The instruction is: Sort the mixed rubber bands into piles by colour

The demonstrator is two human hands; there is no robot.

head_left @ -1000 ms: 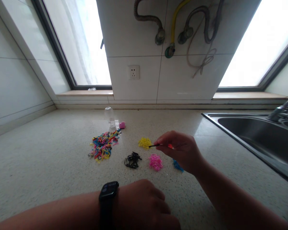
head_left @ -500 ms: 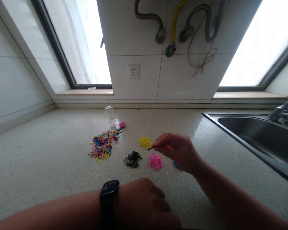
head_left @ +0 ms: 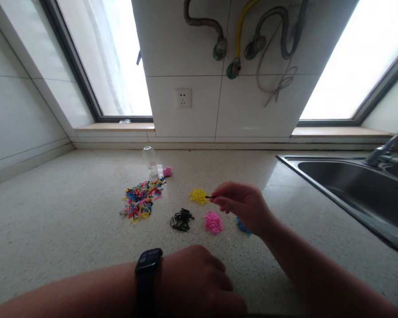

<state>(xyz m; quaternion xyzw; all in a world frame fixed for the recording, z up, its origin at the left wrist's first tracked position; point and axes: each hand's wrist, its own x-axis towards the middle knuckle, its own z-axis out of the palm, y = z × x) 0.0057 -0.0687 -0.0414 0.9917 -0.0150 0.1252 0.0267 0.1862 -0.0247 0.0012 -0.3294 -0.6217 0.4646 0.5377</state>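
Observation:
My right hand hovers above the counter and pinches a small black band between thumb and fingers, right beside the yellow pile. Below it lie a pink pile, a black pile and a blue pile partly hidden by my wrist. A mixed heap of coloured bands sits further left. My left hand, with a dark watch on the wrist, rests fingers-down near the front edge, holding nothing visible.
A clear small bottle and a pink lid stand behind the mixed heap. A steel sink with a tap fills the right side. Tiled wall with a socket and hoses rises behind the speckled counter.
My right hand has shifted slightly left and down toward the yellow pile; the red band seen in it earlier is no longer visible. My left hand has stayed put.

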